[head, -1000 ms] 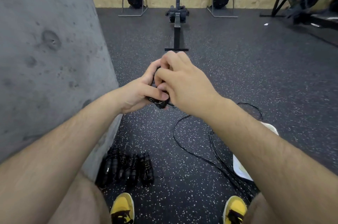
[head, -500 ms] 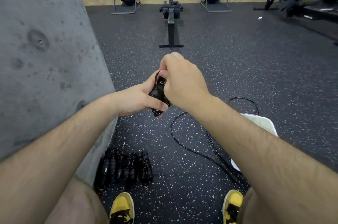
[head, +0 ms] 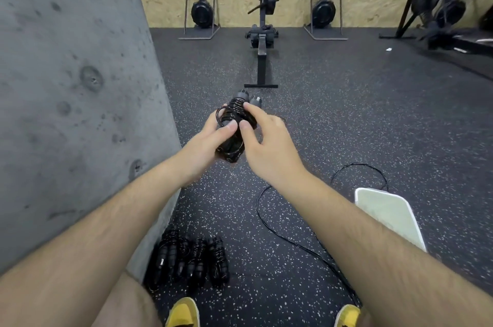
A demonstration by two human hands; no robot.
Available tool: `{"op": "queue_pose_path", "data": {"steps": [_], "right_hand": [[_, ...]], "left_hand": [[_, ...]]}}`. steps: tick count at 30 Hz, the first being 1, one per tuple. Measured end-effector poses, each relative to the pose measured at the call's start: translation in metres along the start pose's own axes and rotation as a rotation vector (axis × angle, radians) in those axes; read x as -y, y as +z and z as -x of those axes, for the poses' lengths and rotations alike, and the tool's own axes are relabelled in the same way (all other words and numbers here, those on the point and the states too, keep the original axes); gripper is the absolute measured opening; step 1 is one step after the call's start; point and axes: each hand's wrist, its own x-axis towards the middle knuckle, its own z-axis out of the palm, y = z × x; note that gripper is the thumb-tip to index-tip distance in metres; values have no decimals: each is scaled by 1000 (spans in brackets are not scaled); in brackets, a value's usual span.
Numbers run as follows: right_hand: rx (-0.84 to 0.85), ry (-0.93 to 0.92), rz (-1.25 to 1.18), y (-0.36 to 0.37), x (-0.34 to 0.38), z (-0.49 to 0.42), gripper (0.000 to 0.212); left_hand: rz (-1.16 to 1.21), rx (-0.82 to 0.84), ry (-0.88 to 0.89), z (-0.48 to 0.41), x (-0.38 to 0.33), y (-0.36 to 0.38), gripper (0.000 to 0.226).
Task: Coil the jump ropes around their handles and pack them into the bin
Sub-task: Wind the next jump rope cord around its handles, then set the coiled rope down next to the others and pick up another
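A black jump rope is coiled round its two handles and sits between my hands at mid-frame. My left hand grips the bundle from the left, thumb across it. My right hand holds it from the right with thumb and forefinger on the coils. Several coiled black rope bundles lie on the floor by the wall near my feet. A loose black rope trails across the floor under my right forearm. The pale bin stands at the right, partly hidden by that arm.
A grey concrete wall fills the left side. A rowing machine stands straight ahead, with more gym machines along the back wall and at the right. My yellow shoes show at the bottom edge on the speckled rubber floor.
My right hand has opened off the top of the bundle, so the coils and handle ends now show. The bundle has tilted more upright, and the view has tipped up.
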Motion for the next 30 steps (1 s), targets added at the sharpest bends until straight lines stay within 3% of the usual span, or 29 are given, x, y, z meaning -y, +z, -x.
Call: {"op": "queue_pose_path", "data": {"steps": [5,8,9,15,24,28,30], "right_hand": [[-53,45,-171,19,7,-8,42],[-61,63,-242,34,9,-13,41],[-55,58,-251,39,10,-14,41],[33,44,-227,86,10,-15,41],[342,200,-51,208,-37,-3,40],[436,290,-19,261,-89,25,41],[484,350,9,280,-120,41,41]], "left_hand": [[-234,-153,-22,2,-17,-6,58],[-434,-245,8,4,-29,-11,13],[-478,-239,25,5,-32,-16,9],[-523,-267,-48,22,-13,-62,50],[-493,-365,-208,56,130,-132,47],[-440,-362,-382,69,230,-156,66],[-438,-336,-484,74,265,-152,62]]}}
